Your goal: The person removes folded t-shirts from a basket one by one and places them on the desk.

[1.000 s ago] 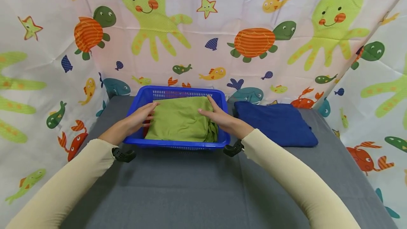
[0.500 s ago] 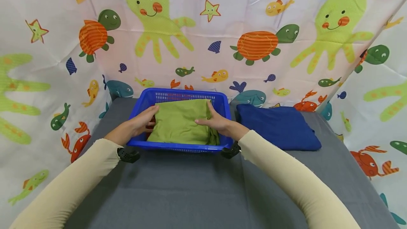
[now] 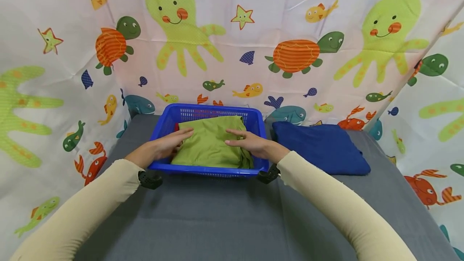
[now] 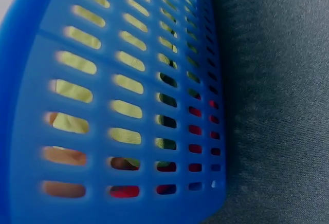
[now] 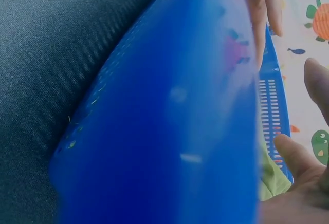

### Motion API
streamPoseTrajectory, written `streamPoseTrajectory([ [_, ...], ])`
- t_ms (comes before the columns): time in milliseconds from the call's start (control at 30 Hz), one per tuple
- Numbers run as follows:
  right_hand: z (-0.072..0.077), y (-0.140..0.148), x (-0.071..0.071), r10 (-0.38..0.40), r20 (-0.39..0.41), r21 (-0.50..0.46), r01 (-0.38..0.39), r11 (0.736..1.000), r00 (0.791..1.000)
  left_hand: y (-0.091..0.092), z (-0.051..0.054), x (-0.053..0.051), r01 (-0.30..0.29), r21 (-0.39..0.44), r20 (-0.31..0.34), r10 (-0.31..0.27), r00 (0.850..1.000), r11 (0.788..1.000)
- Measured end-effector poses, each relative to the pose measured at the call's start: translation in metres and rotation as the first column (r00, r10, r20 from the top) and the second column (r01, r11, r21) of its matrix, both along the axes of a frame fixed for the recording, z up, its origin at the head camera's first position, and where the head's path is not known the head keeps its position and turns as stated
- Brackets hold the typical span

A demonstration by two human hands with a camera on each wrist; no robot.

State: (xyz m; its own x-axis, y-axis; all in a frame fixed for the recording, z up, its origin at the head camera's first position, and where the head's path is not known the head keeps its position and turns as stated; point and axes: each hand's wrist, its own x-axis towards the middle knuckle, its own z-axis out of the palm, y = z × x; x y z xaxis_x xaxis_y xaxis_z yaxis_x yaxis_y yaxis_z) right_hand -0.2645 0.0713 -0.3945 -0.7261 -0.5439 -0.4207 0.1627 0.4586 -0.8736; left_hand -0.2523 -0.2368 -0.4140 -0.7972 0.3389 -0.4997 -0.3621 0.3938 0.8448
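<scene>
A folded green cloth point(image 3: 210, 142) lies inside a blue plastic basket point(image 3: 217, 169). Over the cloth's left edge is my left hand point(image 3: 168, 145), its fingers loosely extended; whether they touch the fabric is hard to tell. My right hand point(image 3: 253, 144) hovers at the right part of the cloth, thumb and fingers apart with nothing between them. In the right wrist view, the right hand point(image 5: 303, 178) shows spread fingers beyond the basket's rim. Through the holes of the basket wall point(image 4: 103, 100), the left wrist view shows green fabric and something red below it.
A folded dark blue cloth point(image 3: 320, 150) lies on the grey-covered table point(image 3: 214, 216), right of the basket. Behind and at both sides hangs a white curtain point(image 3: 232, 67) printed with sea animals. A bit of red point(image 3: 176, 127) shows at the basket's left.
Both hands have loosened from the cloth's sides. The left hand has shifted right over the edge, and the right fingers have come off the far right corner. The cloth stays in the basket.
</scene>
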Motion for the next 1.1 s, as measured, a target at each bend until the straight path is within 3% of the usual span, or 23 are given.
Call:
streamPoseTrajectory([
  [133, -0.002, 0.0, -0.001, -0.011, 0.011, -0.007, 0.011, 1.0, 1.0, 0.001, -0.001, 0.002, -0.001, 0.058, 0.018, 0.0, 1.0, 0.998],
  [567, 0.001, -0.004, -0.002, 0.024, 0.094, 0.032, -0.027, 0.999, 0.995, 0.004, 0.002, 0.007, -0.015, 0.041, -0.009, 0.015, 1.0, 0.999],
  [733, -0.001, 0.0, -0.001, 0.038, 0.082, -0.021, -0.037, 0.999, 0.996, 0.006, 0.002, 0.006, -0.029, 0.062, -0.007, 0.03, 1.0, 0.998],
  [1100, 0.002, 0.007, 0.002, 0.004, 0.02, -0.159, -0.001, 0.987, 1.0, 0.003, 0.002, 0.004, -0.044, 0.207, -0.043, 0.054, 0.998, 0.977],
])
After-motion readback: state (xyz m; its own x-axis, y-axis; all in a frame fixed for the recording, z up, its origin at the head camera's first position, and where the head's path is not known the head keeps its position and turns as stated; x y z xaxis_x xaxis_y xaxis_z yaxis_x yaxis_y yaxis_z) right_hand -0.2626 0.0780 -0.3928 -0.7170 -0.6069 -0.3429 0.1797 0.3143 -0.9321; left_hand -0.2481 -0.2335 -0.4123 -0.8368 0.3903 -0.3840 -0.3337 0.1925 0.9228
